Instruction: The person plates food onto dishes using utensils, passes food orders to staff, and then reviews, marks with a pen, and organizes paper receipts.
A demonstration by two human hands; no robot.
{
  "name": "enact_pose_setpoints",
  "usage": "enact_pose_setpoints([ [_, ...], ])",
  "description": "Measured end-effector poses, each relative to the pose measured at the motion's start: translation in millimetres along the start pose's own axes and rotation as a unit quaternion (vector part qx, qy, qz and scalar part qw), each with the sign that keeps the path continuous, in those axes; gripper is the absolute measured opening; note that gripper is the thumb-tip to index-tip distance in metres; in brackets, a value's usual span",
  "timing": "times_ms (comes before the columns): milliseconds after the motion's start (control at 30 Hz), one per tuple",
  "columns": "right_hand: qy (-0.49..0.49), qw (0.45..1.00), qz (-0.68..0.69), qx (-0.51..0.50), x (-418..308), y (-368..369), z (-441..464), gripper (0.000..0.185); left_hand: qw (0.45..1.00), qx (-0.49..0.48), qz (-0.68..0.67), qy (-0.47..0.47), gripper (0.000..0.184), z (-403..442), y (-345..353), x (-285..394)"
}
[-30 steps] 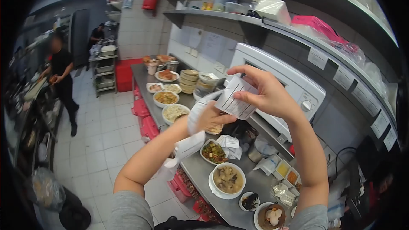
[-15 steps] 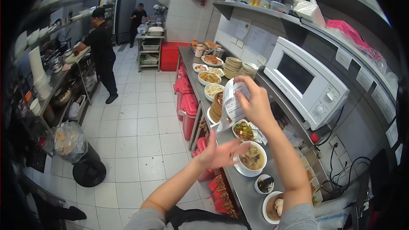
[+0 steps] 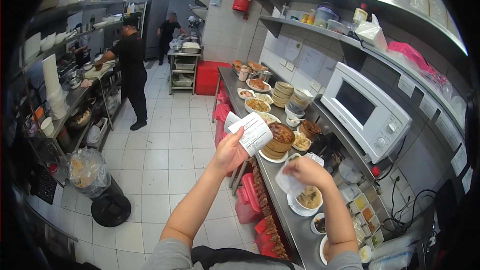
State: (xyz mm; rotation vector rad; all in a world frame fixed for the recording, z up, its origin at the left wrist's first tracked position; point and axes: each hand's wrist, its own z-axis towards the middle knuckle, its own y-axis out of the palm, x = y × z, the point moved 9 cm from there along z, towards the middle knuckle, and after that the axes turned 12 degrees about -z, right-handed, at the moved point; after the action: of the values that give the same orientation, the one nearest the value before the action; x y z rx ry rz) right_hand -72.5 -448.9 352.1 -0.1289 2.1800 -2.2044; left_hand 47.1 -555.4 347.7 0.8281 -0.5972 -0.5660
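Observation:
Printed paper receipts (image 3: 250,132), curled and bunched together, are gripped in my left hand (image 3: 230,150), raised in front of the counter's edge. My right hand (image 3: 307,171) is closed on a white paper slip (image 3: 289,182), partly blurred, held above the counter. Just below that slip is a white bowl of soup (image 3: 310,199) on a plate. Beyond the hands stands a stack of bamboo steamers (image 3: 277,145) with brown food on top. Nearer me, a small bowl of dark food (image 3: 319,224) is partly hidden by my right forearm.
More filled dishes (image 3: 257,105) and stacked steamers (image 3: 282,92) line the steel counter. A white microwave (image 3: 367,112) sits on a raised shelf at right. Red bins (image 3: 248,200) stand under the counter. At left are a black trash bin (image 3: 111,210) and a co-worker (image 3: 132,70).
The receipts have passed from my right hand to my left, which has risen and closed on them. My right hand has come down toward the soup bowl with a slip. The view has shifted slightly.

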Motion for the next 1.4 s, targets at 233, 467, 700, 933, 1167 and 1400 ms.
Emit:
enact_pose_setpoints([
  [233,-0.04,0.926,0.247,0.283,-61.3,-77.7,95.2,0.032,0.977,0.001,0.206,-0.053,0.043,-6.3,-1.8,64.3],
  [467,-0.003,0.826,0.531,0.19,-79.8,-66.0,150.8,0.018,0.988,-0.077,0.068,-0.118,0.053,-4.1,-30.6,108.1],
  [700,0.007,0.812,0.546,0.205,-72.6,-69.2,166.1,0.019,0.988,-0.038,-0.142,0.047,0.046,50.6,-47.4,144.9],
  [933,-0.002,0.942,0.167,0.292,-33.8,-80.8,145.0,0.026,0.995,-0.01,-0.004,0.101,0.026,113.2,-79.8,143.4],
  [1167,0.02,0.918,0.113,0.379,34.1,-135.3,143.7,0.031,0.969,-0.024,0.188,0.156,0.031,157.4,-53.9,92.8],
  [1400,0.067,0.931,0.257,0.252,99.5,-128.6,164.0,0.02,0.98,-0.051,0.177,0.072,0.061,211.2,-69.6,47.0],
])
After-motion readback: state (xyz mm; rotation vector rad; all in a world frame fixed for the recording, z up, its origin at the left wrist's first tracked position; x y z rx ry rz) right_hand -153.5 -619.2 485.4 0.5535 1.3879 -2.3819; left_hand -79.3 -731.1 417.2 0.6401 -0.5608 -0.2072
